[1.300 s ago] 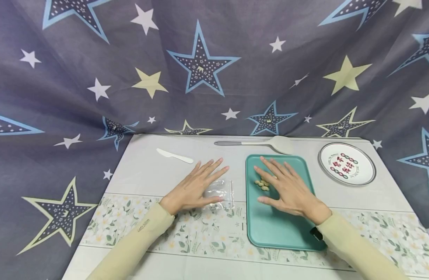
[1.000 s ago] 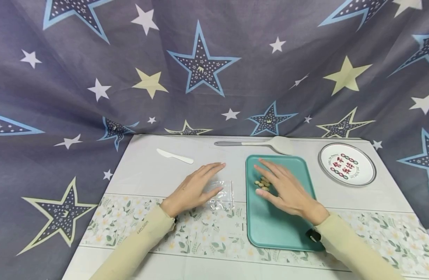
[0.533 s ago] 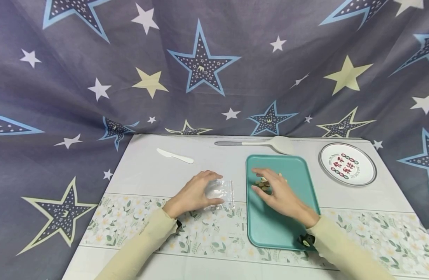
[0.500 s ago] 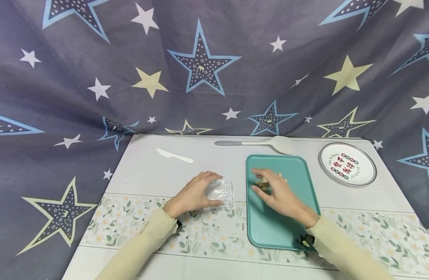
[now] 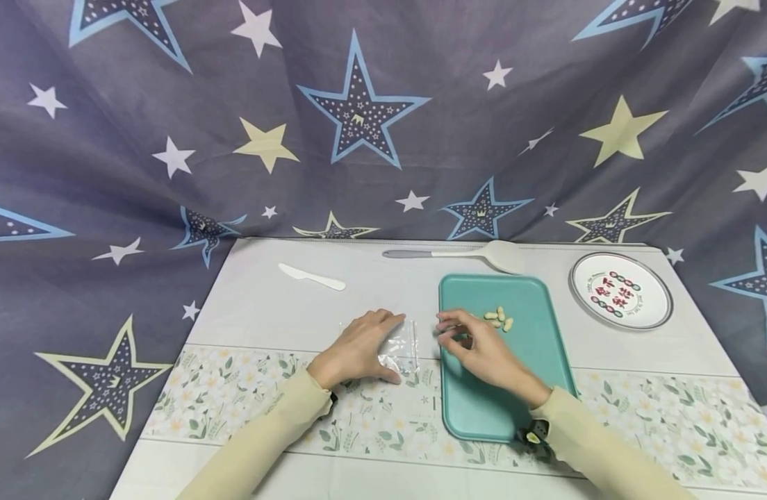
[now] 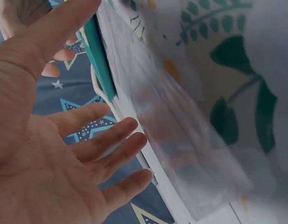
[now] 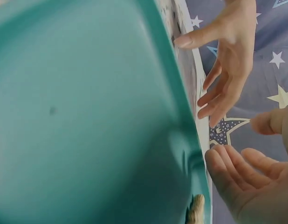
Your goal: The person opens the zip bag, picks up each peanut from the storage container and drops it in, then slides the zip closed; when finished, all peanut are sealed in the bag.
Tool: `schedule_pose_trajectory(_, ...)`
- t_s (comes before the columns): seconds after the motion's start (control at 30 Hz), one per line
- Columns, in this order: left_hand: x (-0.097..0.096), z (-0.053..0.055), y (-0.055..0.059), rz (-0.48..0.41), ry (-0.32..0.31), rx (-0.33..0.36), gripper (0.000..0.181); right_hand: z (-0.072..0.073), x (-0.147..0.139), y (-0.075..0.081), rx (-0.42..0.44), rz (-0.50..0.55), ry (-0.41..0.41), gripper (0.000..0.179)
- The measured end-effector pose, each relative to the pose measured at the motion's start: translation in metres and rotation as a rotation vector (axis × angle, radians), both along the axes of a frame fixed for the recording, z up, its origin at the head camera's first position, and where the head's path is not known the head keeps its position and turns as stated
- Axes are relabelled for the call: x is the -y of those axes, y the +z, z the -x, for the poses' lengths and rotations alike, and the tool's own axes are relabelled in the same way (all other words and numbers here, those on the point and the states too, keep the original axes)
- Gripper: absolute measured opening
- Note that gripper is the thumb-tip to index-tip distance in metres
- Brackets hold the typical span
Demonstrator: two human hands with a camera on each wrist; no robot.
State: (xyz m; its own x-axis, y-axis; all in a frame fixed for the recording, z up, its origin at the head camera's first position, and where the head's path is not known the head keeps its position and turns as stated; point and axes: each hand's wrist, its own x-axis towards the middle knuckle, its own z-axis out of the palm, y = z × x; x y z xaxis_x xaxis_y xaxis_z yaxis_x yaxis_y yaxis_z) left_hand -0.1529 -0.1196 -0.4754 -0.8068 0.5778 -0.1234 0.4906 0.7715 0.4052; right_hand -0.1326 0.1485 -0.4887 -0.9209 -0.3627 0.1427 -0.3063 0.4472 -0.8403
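My left hand hovers over a clear zip bag on the table, fingers spread and bent a little. In the left wrist view its fingers hold nothing, and the bag lies beyond the fingertips. My right hand is above the left rim of a teal tray. Its fingers are loosely bent, and in the right wrist view a gap shows between thumb and fingers, with nothing held. Several peanuts lie on the tray behind that hand, which may cover others. One peanut shows in the right wrist view.
A white plastic knife lies at the back left. Behind the tray rests a spatula with a grey handle. A round plate with red lettering stands at the right. A star-patterned cloth hangs along the table's back edge.
Both hands have come down from a flat, spread pose and their fingers have bent. The right hand has moved left to the tray's rim, uncovering peanuts. The left hand has shifted slightly right.
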Motion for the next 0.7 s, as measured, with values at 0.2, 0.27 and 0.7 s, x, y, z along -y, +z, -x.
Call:
schedule_pose_trajectory(0.2, -0.003, 0.002, -0.005, 0.003, 0.018, 0.006, 0.12, -0.001, 0.007, -0.006, 0.027, 0.012, -0.037, 0.036)
schedule_pose_trajectory(0.27, -0.003, 0.003, -0.005, -0.004, 0.024, 0.012, 0.12, -0.001, 0.008, -0.008, 0.03, 0.02, -0.043, 0.035)
schedule_pose_trajectory(0.7, -0.003, 0.007, -0.008, -0.052, 0.036, -0.013, 0.106, 0.003, 0.013, -0.006, 0.098, 0.071, -0.074, 0.031)
